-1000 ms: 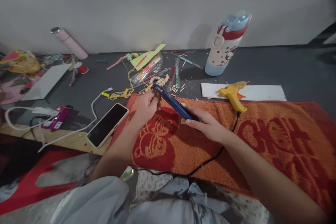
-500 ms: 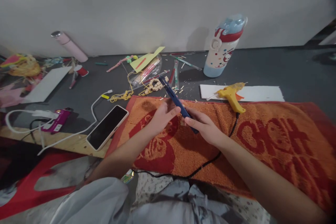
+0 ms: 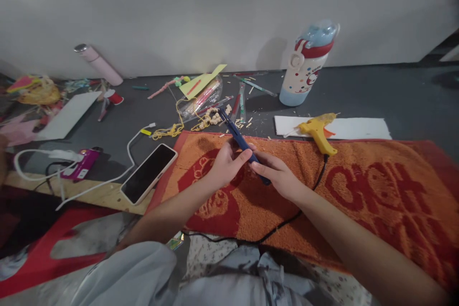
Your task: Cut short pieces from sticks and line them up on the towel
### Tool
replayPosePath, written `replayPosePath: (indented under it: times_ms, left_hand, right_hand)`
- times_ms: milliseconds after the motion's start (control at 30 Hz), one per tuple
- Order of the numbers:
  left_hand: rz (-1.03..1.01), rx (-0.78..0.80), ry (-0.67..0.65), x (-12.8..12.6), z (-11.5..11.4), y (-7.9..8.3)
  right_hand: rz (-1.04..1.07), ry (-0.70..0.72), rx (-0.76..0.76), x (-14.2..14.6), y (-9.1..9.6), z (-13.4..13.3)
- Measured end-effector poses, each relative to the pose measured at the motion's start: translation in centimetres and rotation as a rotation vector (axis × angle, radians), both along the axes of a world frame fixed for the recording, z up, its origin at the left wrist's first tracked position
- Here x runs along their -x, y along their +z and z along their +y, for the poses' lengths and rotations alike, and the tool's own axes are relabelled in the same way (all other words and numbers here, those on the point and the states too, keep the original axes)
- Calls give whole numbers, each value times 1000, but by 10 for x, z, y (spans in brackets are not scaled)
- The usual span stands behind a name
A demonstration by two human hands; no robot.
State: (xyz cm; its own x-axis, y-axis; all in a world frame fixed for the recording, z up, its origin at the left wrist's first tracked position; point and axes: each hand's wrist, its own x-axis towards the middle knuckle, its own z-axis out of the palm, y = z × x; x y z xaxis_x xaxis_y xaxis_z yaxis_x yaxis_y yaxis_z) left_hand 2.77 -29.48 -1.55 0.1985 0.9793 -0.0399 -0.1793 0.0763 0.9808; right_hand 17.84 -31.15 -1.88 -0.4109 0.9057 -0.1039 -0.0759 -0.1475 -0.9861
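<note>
A long dark blue stapler [image 3: 238, 135] is held at a slant above the orange and red towel [image 3: 279, 172], its far end pointing away toward the scattered bits on the desk. My left hand [image 3: 231, 160] is closed around its middle, thumb along the near side. My right hand [image 3: 270, 169] grips the lower end, with the thumb pressed on top. Parts of the fingers are hidden behind the stapler. Beyond its tip lie a yellow cord with pale beads [image 3: 211, 118] and small pale stick pieces.
A yellow glue gun [image 3: 317, 130] rests on a white strip [image 3: 362, 127], its black cord crossing the towel. A tall bottle [image 3: 304, 69] stands behind. Leftward are a phone [image 3: 148, 174], a white cable, a purple box [image 3: 81, 164] and a pink flask [image 3: 100, 66]. Plastic-wrapped sticks lie mid-desk.
The stapler has dipped slightly, and my left hand has shifted a little right and down along it. The whole view has drifted slightly. Both hands keep their hold.
</note>
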Motion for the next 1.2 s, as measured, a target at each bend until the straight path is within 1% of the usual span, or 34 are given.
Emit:
replayPosePath:
  times_ms: [133,267,767,833,933,1033,1067,1133,1200]
  left_hand:
    - [0,8,12,0,0,-1]
    - [-21,22,14,-1,-1,-2]
    - [-63,71,31,-3,-1,-3]
    - [-78,80,18,-4,0,-3]
    - [-83,46,-2,-1,5,0]
    - [-30,-23,46,7,16,4]
    - [-8,-36,82,11,20,5]
    - [-11,-18,164,19,29,6]
    - [-54,-4,185,26,35,6]
  right_hand:
    - [11,-9,24,0,0,0]
    - [-8,-5,4,0,0,1]
    - [-51,-22,1,1,1,1]
    - [-51,-23,-14,1,2,2]
    - [-38,-16,-44,0,4,2]
    - [-26,12,-24,-4,7,3]
    - [-29,15,-18,-5,8,3]
    - [-49,0,-14,-6,9,3]
    - [-69,-6,-2,-6,9,3]
